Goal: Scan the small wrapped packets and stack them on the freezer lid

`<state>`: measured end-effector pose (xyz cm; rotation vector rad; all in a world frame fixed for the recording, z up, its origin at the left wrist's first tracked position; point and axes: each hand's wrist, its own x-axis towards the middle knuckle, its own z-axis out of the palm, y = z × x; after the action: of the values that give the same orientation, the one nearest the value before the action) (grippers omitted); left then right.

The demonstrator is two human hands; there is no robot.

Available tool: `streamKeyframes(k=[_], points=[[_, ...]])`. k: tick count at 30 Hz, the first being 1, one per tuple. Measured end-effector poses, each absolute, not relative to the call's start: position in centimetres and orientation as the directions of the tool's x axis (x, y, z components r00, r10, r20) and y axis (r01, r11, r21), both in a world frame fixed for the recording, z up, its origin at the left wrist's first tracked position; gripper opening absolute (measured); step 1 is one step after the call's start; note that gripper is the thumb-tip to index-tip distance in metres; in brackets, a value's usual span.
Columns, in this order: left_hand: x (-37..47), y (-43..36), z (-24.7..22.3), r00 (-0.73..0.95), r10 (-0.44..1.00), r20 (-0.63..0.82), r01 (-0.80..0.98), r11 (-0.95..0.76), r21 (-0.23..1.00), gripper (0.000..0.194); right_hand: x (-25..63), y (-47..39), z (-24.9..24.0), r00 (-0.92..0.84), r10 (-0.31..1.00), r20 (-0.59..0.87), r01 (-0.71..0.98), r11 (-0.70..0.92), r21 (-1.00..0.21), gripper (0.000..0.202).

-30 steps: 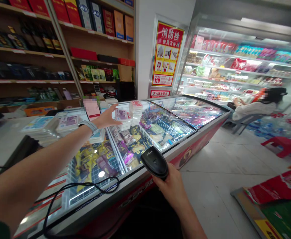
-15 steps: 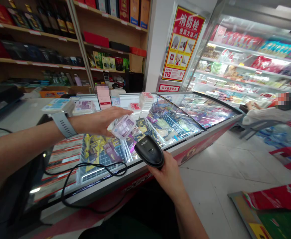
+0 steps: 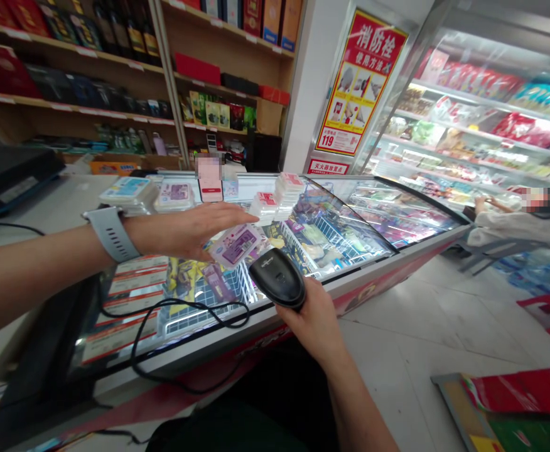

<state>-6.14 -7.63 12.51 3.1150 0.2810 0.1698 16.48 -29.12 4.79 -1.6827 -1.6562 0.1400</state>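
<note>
Freezer: in the head view, its glass-topped body (image 3: pixel 373 270) runs across the middle; all places below are taken from it.
Left hand: above the freezer's near part, the hand (image 3: pixel 188 229) is clamped on the purple-labelled pack (image 3: pixel 235 247); the thumb's grip is hidden.
Purple-labelled pack: tilted over the freezer's glass, label up, just beside the scanner.
Right hand: at the freezer's front edge, the hand (image 3: pixel 315 320) is wrapped round the scanner (image 3: pixel 279 278).
Red-labelled stacks: on the freezer top (image 3: pixel 264 206), beyond the held pack.
Other stacks: blue-labelled (image 3: pixel 129 190) and purple-labelled (image 3: pixel 174 196), near the freezer's back edge.
Cord: black loops (image 3: pixel 194 306) across the freezer's front edge.
Progress: one pack is up in hand, the stacks stand unheld; whether any pack has been scanned cannot be told.
</note>
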Motion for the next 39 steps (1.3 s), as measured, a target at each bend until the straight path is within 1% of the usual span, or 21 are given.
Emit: streamKeyframes(k=[12,18,21,25,30,34,39], points=[[-6.7,-6.6,12.1,0.969,0.194,0.155,0.193,-0.981,0.020,0.103,16.7,-27.5,5.1,0.148,0.920,0.362,0.799,0.105,-0.592,0.008],[-6.9,-6.2,12.3,0.964,0.154,0.217,0.160,-0.987,-0.012,0.097,16.7,-26.9,5.8,0.149,0.926,0.346,0.805,0.090,-0.586,0.010],[-7.0,-6.2,12.5,0.961,0.166,0.221,0.174,-0.984,-0.021,0.092,16.7,-26.6,5.8,0.148,0.929,0.340,0.798,0.091,-0.596,0.011],[-7.0,-5.7,12.2,0.946,0.243,0.214,0.256,-0.966,-0.032,0.091,16.9,-26.3,5.5,0.158,0.924,0.347,0.778,0.100,-0.620,0.013],[-6.5,-2.9,11.2,0.876,0.437,0.205,0.461,-0.883,-0.090,0.094,17.0,-26.6,4.9,0.196,0.917,0.347,0.754,0.085,-0.651,0.016],[-5.5,-0.3,11.1,0.832,0.545,0.104,0.555,-0.814,-0.170,0.093,17.5,-27.3,4.6,0.220,0.911,0.349,0.742,0.075,-0.666,0.015],[-4.2,2.1,10.7,0.794,0.608,-0.005,0.588,-0.771,-0.244,0.096,18.5,-28.4,4.1,0.287,0.895,0.342,0.726,0.030,-0.687,0.013]])
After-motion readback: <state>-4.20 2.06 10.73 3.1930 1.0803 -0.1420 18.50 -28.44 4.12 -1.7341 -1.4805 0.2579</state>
